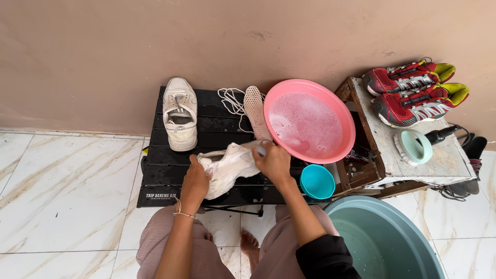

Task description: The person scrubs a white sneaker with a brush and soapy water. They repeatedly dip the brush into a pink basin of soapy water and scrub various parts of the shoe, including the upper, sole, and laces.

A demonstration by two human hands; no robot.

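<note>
1. Left hand (195, 178), wrist bent, grip closed on the white shoe (227, 166) at frame centre, on the black table (170, 155).
2. Right hand (274, 163), palm down, grip closed on a small brush (261, 150), pressed to the shoe, beside the pink basin (309, 120).

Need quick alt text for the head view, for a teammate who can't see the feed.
Seen from above, a seated person's left hand holds a white shoe on a black slatted table while the right hand works a small tool at it. Its mate, laces, an insole and a pink basin of soapy water sit behind.
</note>
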